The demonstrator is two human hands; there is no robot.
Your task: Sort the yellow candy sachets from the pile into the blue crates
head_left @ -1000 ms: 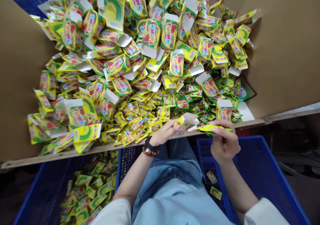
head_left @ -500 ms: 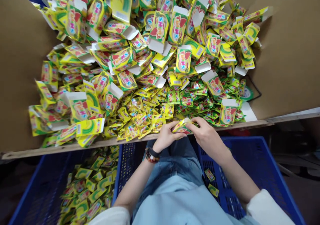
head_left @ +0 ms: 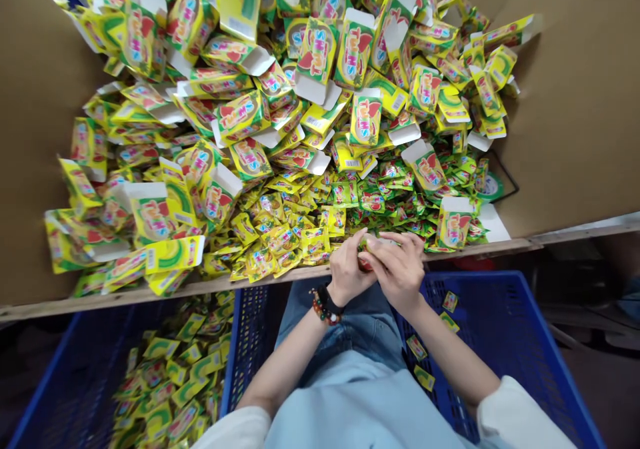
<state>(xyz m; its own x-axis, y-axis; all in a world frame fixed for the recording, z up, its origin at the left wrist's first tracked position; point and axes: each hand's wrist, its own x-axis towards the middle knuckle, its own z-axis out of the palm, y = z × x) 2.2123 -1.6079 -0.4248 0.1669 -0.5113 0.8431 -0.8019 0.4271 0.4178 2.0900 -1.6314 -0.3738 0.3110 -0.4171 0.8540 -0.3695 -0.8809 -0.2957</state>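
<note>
My left hand point(head_left: 347, 269) and my right hand point(head_left: 397, 268) are pressed together at the table's front edge, both closed round one small yellow-green carton point(head_left: 371, 244) that is mostly hidden by my fingers. A beaded bracelet and a dark band sit on my left wrist. Just beyond my hands lies a heap of small yellow and green sachets point(head_left: 320, 216). Behind it rises a big pile of open printed cartons point(head_left: 320, 82) with white flaps.
Cardboard walls point(head_left: 565, 102) flank the pile on both sides. A wooden table edge point(head_left: 505, 244) runs across the front. Below it, a blue crate point(head_left: 100, 369) at the left holds several filled cartons; another blue crate point(head_left: 500, 322) at the right holds a few.
My hands came together from apart. The right hand brought a sachet to the carton in the left, and now both hands wrap round the carton, closer to the table edge.
</note>
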